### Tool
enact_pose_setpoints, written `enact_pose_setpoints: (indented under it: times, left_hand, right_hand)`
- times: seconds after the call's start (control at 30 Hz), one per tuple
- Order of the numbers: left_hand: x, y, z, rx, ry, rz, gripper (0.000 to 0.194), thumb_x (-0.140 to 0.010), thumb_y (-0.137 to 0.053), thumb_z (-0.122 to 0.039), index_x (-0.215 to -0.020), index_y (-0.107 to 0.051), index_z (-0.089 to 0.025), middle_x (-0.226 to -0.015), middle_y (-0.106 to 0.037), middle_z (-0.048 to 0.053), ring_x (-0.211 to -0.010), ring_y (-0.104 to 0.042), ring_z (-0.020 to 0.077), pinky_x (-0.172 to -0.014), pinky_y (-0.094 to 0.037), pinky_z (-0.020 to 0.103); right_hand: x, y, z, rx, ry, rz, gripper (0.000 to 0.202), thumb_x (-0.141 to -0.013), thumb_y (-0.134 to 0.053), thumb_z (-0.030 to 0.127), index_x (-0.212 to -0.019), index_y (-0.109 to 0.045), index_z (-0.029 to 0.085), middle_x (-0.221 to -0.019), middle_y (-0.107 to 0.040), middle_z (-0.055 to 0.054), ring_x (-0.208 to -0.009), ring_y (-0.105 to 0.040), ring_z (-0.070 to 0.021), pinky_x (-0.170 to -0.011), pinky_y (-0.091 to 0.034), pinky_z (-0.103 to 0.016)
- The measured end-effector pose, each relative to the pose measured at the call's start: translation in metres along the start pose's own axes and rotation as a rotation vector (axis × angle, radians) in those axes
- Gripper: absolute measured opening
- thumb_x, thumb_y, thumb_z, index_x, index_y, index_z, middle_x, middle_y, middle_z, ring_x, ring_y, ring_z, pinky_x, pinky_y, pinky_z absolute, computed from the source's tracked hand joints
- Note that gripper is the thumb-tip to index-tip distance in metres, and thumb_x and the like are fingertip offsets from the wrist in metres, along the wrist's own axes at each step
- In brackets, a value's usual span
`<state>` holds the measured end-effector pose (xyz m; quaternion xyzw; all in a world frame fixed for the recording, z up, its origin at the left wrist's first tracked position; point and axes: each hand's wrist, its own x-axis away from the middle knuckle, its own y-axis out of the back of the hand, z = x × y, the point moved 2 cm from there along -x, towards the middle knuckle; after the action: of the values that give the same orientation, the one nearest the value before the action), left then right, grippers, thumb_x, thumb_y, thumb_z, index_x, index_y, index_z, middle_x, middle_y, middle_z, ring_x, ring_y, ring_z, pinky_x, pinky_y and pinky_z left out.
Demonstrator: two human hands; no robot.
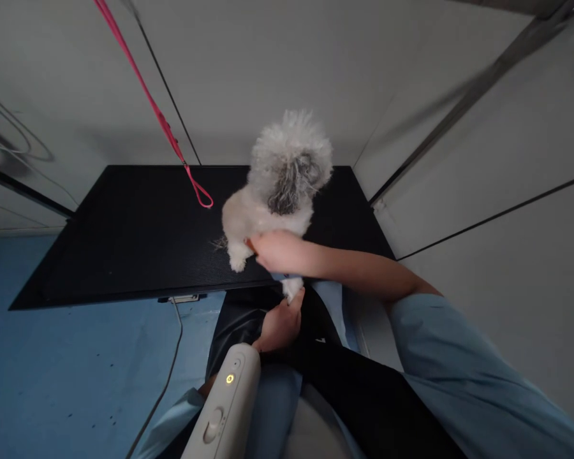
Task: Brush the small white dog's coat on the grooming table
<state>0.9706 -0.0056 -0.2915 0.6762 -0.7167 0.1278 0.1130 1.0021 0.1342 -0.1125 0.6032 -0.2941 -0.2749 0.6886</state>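
Observation:
A small white dog (268, 207) with a fluffy head and grey muzzle sits near the front edge of a black table. My left hand (282, 322), low and just off that edge, has its fingers closed round the dog's paw (293, 287). Across the dog's lower chest reaches my right hand (280, 252), slightly blurred and closed on a tool. Only the tool's brown handle end (251, 245) sticks out plainly; a pale bluish edge shows beneath the hand, and the rest is hidden.
The black table (124, 242) stands against a grey wall. A pink leash loop (201, 191) hangs over it. In front of me, a white device (229, 408) with a lit yellow button covers part of my left forearm. A grey cable (172, 363) runs down by the blue floor.

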Motion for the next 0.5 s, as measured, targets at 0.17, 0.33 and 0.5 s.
enact_pose_setpoints:
  times: [0.17,0.33,0.5]
  left_hand:
    - [-0.004,0.010,0.017,-0.461,-0.398,0.044,0.049,-0.083,-0.054,-0.006,-0.126,-0.072,-0.021,-0.111,-0.070,0.013,-0.100,-0.067,0.0244,-0.091,-0.054,0.034]
    - [-0.002,0.024,0.023,-0.514,-0.689,-0.003,0.039,-0.085,-0.046,-0.004,-0.106,-0.076,-0.018,-0.095,-0.069,0.010,-0.078,-0.067,0.0166,-0.074,-0.058,0.029]
    - [0.005,0.025,0.021,-0.353,-0.856,-0.137,0.029,-0.094,-0.046,-0.009,-0.104,-0.071,-0.020,-0.076,-0.069,0.003,-0.065,-0.065,0.0127,-0.066,-0.054,0.024]
  right_hand:
    - [0.020,0.004,-0.014,-0.041,-0.127,-0.157,0.029,-0.099,-0.052,0.033,-0.120,-0.055,0.013,-0.108,-0.072,-0.017,-0.092,-0.071,-0.0294,-0.074,-0.050,-0.036]
    - [0.046,-0.016,-0.034,-0.264,-0.233,-0.170,0.023,-0.097,-0.056,0.037,-0.106,-0.056,0.016,-0.091,-0.073,-0.010,-0.080,-0.069,-0.0237,-0.068,-0.045,-0.031]
    - [0.067,-0.047,-0.051,-0.611,-0.225,-0.321,0.023,-0.088,-0.067,0.037,-0.089,-0.051,0.021,-0.075,-0.067,-0.001,-0.069,-0.065,-0.0177,-0.064,-0.045,-0.028]
